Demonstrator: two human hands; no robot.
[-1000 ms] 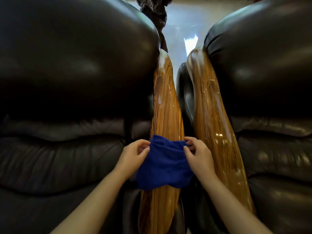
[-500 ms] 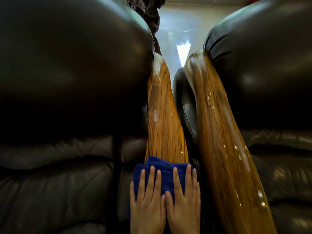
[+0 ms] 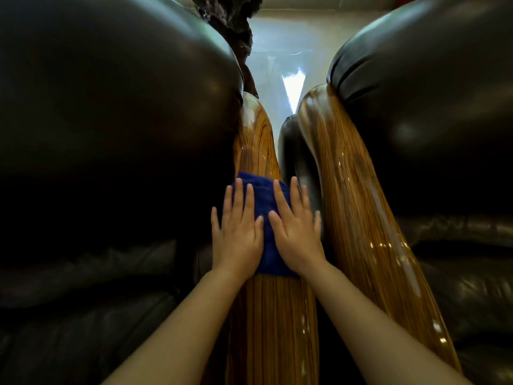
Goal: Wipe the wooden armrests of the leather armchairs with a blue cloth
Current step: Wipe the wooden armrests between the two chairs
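Two glossy wooden armrests run away from me between two dark leather armchairs. The blue cloth (image 3: 262,207) lies flat across the left armrest (image 3: 255,145), about midway along it. My left hand (image 3: 236,232) and my right hand (image 3: 297,232) press side by side on the cloth, palms down, fingers spread and pointing away from me. The cloth shows between and beyond the fingers and below the palms. The right armrest (image 3: 358,218) is bare and shiny, just right of my right hand.
The left armchair's (image 3: 111,120) bulging leather back crowds the left armrest. The right armchair (image 3: 433,120) rises on the right, its leather side panel (image 3: 294,151) filling the narrow gap between the armrests. A dark carved object (image 3: 236,29) and pale shiny floor (image 3: 280,65) lie beyond.
Both hands went from pinching the cloth's corners to lying flat on it, then slid it forward along the left armrest, away from me.
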